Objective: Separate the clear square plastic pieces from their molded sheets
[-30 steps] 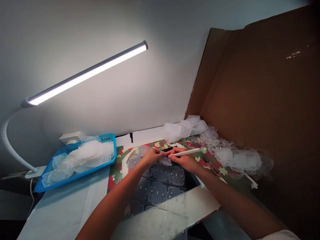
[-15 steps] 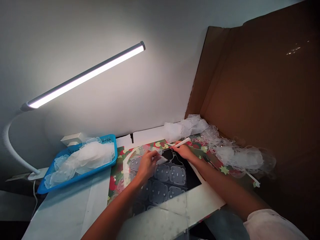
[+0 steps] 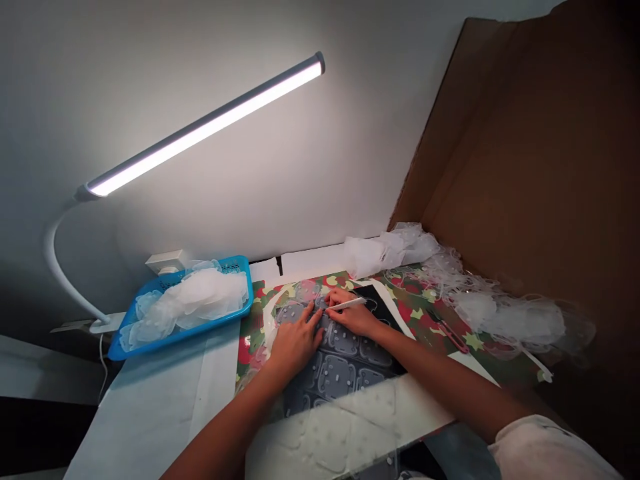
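Note:
A clear plastic sheet of moulded rounded-square pieces point(image 3: 345, 367) lies over a black board on a camouflage-patterned mat point(image 3: 425, 310). My left hand point(image 3: 295, 340) rests flat on the sheet with its fingers stretched out, pressing it down. My right hand point(image 3: 353, 317) is closed round a thin white pen-like tool point(image 3: 347, 304), whose tip touches the sheet just beyond my left fingertips. The two hands almost meet at the sheet's far edge.
A blue tray point(image 3: 150, 337) heaped with clear plastic pieces stands at the left. A lit bar lamp point(image 3: 205, 127) on a bent white arm hangs above. A tall brown cardboard wall point(image 3: 525, 167) closes the right side, with plastic offcuts point(image 3: 480, 300) piled at its foot.
My left hand has let go of the small clear piece it pinched and now lies flat on the sheet. My right hand has brought the tool's tip down to the sheet. The view shifted.

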Available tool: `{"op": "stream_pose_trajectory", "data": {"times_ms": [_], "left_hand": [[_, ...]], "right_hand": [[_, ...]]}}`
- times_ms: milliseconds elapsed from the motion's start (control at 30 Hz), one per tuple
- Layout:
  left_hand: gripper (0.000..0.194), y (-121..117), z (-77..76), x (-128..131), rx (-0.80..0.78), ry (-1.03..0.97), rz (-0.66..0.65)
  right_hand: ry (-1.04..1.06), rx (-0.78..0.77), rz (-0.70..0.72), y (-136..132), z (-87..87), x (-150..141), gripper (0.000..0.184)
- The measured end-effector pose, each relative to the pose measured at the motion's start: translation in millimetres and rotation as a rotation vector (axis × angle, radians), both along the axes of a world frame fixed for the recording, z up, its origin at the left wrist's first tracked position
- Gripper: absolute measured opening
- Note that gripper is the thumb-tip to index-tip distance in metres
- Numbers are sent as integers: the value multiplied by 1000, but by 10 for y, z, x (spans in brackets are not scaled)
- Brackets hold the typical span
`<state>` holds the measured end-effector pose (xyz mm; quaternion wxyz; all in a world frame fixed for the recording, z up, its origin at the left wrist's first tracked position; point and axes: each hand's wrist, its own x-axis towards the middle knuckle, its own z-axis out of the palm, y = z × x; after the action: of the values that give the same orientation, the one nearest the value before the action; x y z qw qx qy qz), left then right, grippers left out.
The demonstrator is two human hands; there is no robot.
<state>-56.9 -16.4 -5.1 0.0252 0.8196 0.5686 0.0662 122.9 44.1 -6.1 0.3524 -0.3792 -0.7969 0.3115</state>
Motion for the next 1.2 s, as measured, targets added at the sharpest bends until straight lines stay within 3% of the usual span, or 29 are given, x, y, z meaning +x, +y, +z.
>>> {"op": "stream_pose_trajectory", "data": {"times_ms": [400, 567, 633, 733, 800, 867, 1000, 1067, 1200], "left_hand": [[44, -10, 67, -14, 10, 149, -23], [45, -23, 64, -6, -25, 141, -20], [45, -45, 52, -6, -40, 120, 8], [44, -32, 71, -27, -85, 21, 41], [40, 65, 134, -45, -156, -151, 72], [39, 244, 231, -52, -227, -341, 114], [66, 639, 393, -17, -360, -551, 115], [59, 728, 413, 1, -433, -617, 92], [34, 676, 371, -13, -389, -606, 92]], "right_hand": [[-91, 41, -15, -9, -78, -9, 16], [-218, 191, 8, -10, -100, -9, 13], [-173, 155, -89, 106, -29, 152, 15], [18, 53, -473, 331, 166, 556, 15], [121, 5, -612, 390, 316, 764, 21], [174, -30, -555, 304, 448, 794, 24], [127, -84, -195, -113, 579, 435, 17], [127, -178, -65, -228, 573, 272, 18], [350, -421, -162, -57, 462, 220, 24]]}}
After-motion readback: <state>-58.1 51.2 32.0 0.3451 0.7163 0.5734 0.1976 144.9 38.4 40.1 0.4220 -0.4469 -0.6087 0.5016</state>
